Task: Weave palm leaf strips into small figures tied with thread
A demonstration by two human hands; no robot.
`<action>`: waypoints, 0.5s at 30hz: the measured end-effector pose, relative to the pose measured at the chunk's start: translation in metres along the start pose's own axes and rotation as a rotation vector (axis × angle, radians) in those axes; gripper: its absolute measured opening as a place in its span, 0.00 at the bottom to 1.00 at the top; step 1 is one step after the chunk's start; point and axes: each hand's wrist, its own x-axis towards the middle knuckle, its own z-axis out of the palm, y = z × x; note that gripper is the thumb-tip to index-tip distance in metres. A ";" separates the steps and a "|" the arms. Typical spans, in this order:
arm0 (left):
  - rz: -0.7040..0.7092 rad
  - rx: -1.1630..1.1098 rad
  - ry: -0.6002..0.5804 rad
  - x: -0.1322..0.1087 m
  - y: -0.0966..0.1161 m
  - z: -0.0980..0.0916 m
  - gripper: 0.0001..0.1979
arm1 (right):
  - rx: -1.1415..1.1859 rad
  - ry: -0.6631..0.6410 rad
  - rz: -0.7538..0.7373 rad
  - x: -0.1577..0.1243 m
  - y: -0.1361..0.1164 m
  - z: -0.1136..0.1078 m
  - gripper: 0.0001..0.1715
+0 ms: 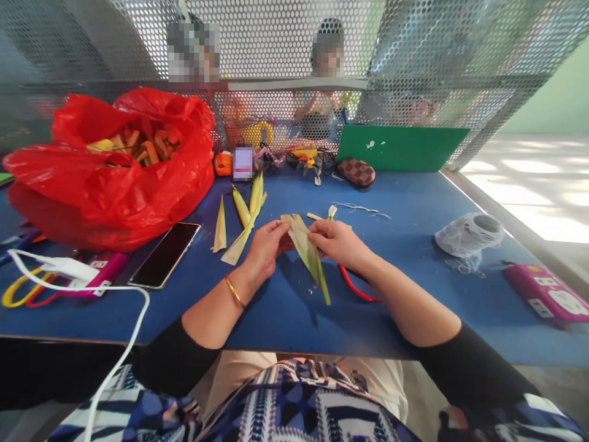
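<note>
Smooth gold bangle (234, 291) at left, plain black sleeves (170, 359) baring both forearms, navy-and-white geometric-print top (288, 405), pale cream trousers (386, 380).

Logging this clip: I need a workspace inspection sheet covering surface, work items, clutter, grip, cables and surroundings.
Surface: blue tabletop, small scraps on it.
Work items: pale husk strip, raised in both hands; loose husks beyond the left hand.
Clutter: red plastic bag, dark-screened phone, green panel.
Grip: left hand and right hand both pinch the husk strip.
Cables: white cable, left side, past the near edge.
Surroundings: perforated screen behind; a person beyond.
</note>
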 end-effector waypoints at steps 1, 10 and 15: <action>0.012 0.031 -0.009 -0.001 -0.002 0.001 0.13 | 0.062 0.007 0.022 0.000 0.001 0.005 0.07; 0.251 0.299 0.028 -0.001 -0.016 0.004 0.11 | 0.106 0.250 -0.126 -0.001 0.009 0.023 0.05; 0.223 0.274 0.106 0.003 -0.016 0.002 0.11 | -0.129 0.313 -0.478 -0.011 0.004 0.025 0.09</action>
